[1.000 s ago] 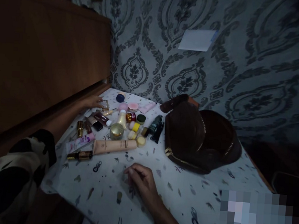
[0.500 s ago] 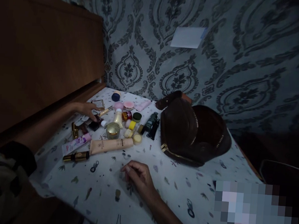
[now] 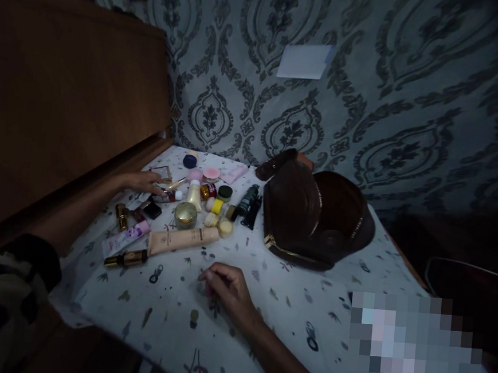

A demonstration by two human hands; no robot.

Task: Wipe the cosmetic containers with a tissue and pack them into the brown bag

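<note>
My left hand (image 3: 142, 181) reaches into a spread of cosmetics on the patterned white cloth (image 3: 274, 309). Its fingertips lie on a dark tube with a white cap (image 3: 171, 196); the dim light hides whether they grip it. Around it lie a round gold jar (image 3: 185, 215), a long beige tube (image 3: 182, 240), a pink-and-white tube (image 3: 124, 239) and a black-and-gold bottle (image 3: 128, 258). My right hand (image 3: 226, 288) rests on the cloth nearer to me, fingers curled, with nothing in it.
A brown zipped bag (image 3: 315, 220) lies open to the right of the cosmetics, a dark green bottle (image 3: 248, 201) beside it. A brown wooden panel (image 3: 67, 92) rises along the left. Patterned wallpaper with a pale paper (image 3: 304, 61) stands behind. The lower right is blurred.
My left hand pulled back from the small mirror compact at the far edge to the dark tube, which now lies nearly level. My right hand stayed in place. The view shifted slightly.
</note>
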